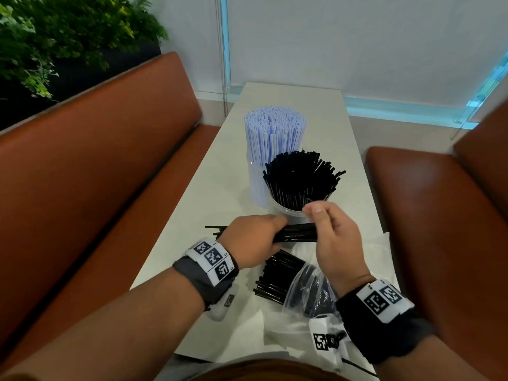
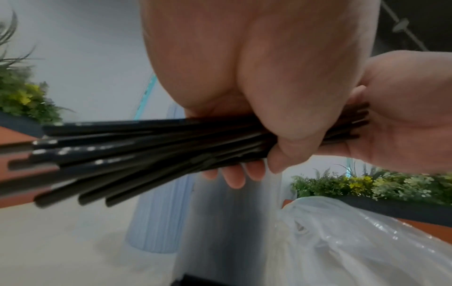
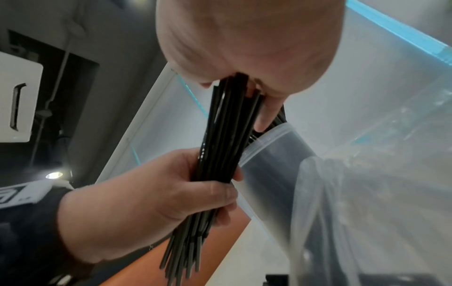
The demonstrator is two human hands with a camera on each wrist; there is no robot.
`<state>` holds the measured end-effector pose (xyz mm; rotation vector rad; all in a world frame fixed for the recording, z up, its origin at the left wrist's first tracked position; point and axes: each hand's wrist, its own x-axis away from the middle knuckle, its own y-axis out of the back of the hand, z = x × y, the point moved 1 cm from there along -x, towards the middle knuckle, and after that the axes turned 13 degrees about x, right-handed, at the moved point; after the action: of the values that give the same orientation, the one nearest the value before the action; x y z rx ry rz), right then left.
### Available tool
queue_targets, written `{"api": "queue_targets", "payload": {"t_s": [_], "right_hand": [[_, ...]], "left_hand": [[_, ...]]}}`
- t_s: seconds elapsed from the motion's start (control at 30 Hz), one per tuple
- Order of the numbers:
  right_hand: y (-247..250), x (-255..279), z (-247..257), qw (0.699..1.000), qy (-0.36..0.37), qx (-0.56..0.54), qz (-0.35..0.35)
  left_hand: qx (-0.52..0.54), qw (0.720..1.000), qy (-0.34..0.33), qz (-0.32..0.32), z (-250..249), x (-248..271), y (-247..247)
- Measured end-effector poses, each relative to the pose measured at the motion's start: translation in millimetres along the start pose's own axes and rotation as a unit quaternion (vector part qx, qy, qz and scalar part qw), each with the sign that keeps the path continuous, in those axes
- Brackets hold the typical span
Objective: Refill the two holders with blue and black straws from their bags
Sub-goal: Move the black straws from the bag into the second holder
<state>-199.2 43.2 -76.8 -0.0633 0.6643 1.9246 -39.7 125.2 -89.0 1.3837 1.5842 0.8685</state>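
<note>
I'm holding a bundle of black straws (image 1: 295,235) level over the tabletop (image 1: 354,171). My left hand (image 1: 251,240) is wrapping its grip around the bundle's middle; my right hand (image 1: 334,237) is closing its fingers on the bundle's right end. At 12 o'clock from the bundle, the clear holder (image 1: 288,213) is standing packed with black straws, and the blue straws (image 1: 275,133) are filling the holder behind it. At 6 o'clock, more black straws are spilling out of the plastic bag (image 1: 305,284).
</note>
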Motion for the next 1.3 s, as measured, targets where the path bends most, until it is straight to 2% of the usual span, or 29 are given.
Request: {"api": "queue_targets", "payload": {"t_s": [0.03, 0.07, 0.17, 0.27, 0.33, 0.37, 0.4, 0.47, 0.53, 0.6, 0.63, 0.67, 0.7, 0.8, 0.9, 0.93, 1.0, 1.03, 1.07, 1.1, 1.13, 1.17, 1.2, 1.23, 1.3], "right_hand": [[3.0, -3.2, 1.6, 1.000, -0.009, 0.000, -0.015], [3.4, -5.7, 3.5, 1.000, -0.017, 0.014, -0.002], [-1.7, -6.1, 8.4, 0.995, -0.030, 0.069, 0.066], [5.7, -6.9, 9.5, 0.998, -0.050, -0.031, 0.023], [10.2, -8.8, 6.2, 0.989, -0.081, -0.127, -0.004], [10.4, -9.4, 3.7, 0.980, -0.114, -0.162, -0.002], [9.0, -9.5, 1.0, 0.971, -0.155, -0.181, 0.012], [3.8, -9.2, -3.4, 0.945, -0.245, -0.208, 0.061], [0.2, -9.1, -7.4, 0.906, -0.320, -0.259, 0.097], [1.6, -9.2, -7.2, 0.866, -0.358, -0.337, 0.092], [3.1, -9.2, -5.8, 0.849, -0.362, -0.375, 0.091], [4.2, -9.3, -3.3, 0.835, -0.360, -0.404, 0.097], [5.1, -9.7, -0.2, 0.826, -0.356, -0.422, 0.110], [5.6, -10.3, 3.5, 0.820, -0.361, -0.424, 0.133], [7.1, -10.8, 1.9, 0.818, -0.359, -0.430, 0.132], [6.4, -10.1, 3.4, 0.823, -0.349, -0.423, 0.149], [3.5, -8.5, 6.3, 0.855, -0.321, -0.365, 0.178], [2.7, -8.1, 6.5, 0.883, -0.297, -0.322, 0.171], [3.7, -8.5, 5.1, 0.917, -0.257, -0.270, 0.142], [6.9, -9.3, 4.1, 0.951, -0.194, -0.216, 0.106], [10.2, -9.7, 5.0, 0.975, -0.118, -0.161, 0.097], [10.9, -8.6, 7.1, 0.984, -0.051, -0.108, 0.135], [9.4, -6.6, 8.9, 0.979, -0.014, -0.045, 0.198], [6.4, -4.1, 10.0, 0.968, -0.008, 0.010, 0.250], [0.7, -2.9, 11.4, 0.965, -0.024, 0.082, 0.248]], "left_hand": [[-0.001, 1.000, -0.002, -0.014, -5.1, -3.7, -0.7], [0.000, 1.000, -0.011, -0.029, -11.1, -6.8, -1.8], [0.022, 0.998, -0.037, -0.041, -30.2, -13.4, -6.5], [0.072, 0.996, -0.006, -0.051, -30.5, -13.0, 4.3], [0.172, 0.981, 0.018, -0.087, -26.7, -9.2, 21.2], [0.251, 0.961, 0.025, -0.117, -27.1, -7.2, 31.1], [0.341, 0.927, 0.028, -0.153, -30.5, -6.2, 41.7], [0.501, 0.836, 0.006, -0.226, -45.4, -7.6, 65.4], [0.604, 0.743, -0.061, -0.283, -58.5, -11.1, 83.8], [0.696, 0.645, -0.094, -0.303, -64.9, -15.7, 91.4], [0.727, 0.611, -0.091, -0.301, -68.1, -17.9, 90.1], [0.745, 0.592, -0.080, -0.297, -71.9, -20.1, 85.9], [0.751, 0.590, -0.063, -0.290, -75.2, -21.9, 80.3], [0.744, 0.608, -0.016, -0.277, -77.9, -26.2, 68.5], [0.761, 0.580, -0.011, -0.290, -74.1, -29.5, 72.0], [0.761, 0.582, -0.012, -0.287, -73.8, -30.3, 72.6], [0.753, 0.599, -0.004, -0.274, -74.2, -30.8, 71.6], [0.749, 0.603, 0.001, -0.273, -73.0, -31.2, 70.5], [0.749, 0.603, 0.005, -0.276, -71.0, -31.7, 70.1], [0.749, 0.600, 0.010, -0.282, -68.4, -31.6, 70.8], [0.748, 0.599, 0.015, -0.286, -65.8, -31.2, 71.5], [0.746, 0.601, 0.021, -0.285, -65.0, -30.6, 70.7], [0.745, 0.605, 0.027, -0.280, -66.4, -29.8, 69.0], [0.743, 0.610, 0.032, -0.274, -68.8, -28.6, 66.8], [0.746, 0.611, 0.036, -0.264, -72.2, -26.3, 62.9]]}}
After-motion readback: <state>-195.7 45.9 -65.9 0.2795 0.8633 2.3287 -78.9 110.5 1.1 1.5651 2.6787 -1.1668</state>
